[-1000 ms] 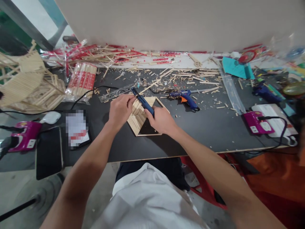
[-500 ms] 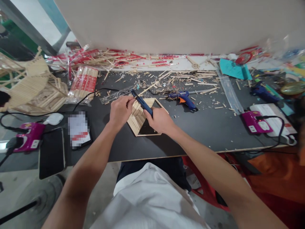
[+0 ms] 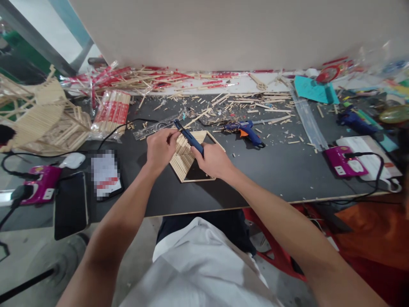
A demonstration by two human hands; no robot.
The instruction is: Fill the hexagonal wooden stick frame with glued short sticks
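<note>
My right hand (image 3: pixel 214 160) is wrapped round the handle of a dark blue cutting tool (image 3: pixel 192 140), whose far end reaches up and left. My left hand (image 3: pixel 161 147) is pinched at the tool's far end; what its fingertips hold is too small to make out. Below both hands lies a hexagonal frame of light wooden sticks (image 3: pixel 180 167), its left and upper parts filled with rows of sticks and its lower right part showing the dark tabletop.
A blue glue gun (image 3: pixel 246 131) lies right of the frame. Stick scraps (image 3: pixel 252 102) cover the back. At the left are a stick model (image 3: pixel 41 115), packed sticks (image 3: pixel 111 111), two phones (image 3: pixel 70 207) and a power adapter (image 3: pixel 43 184); another adapter (image 3: pixel 345 162) is at the right.
The view has shifted slightly. Both hands and the blue tool keep nearly the same place over the frame, with only a tiny move to the left.
</note>
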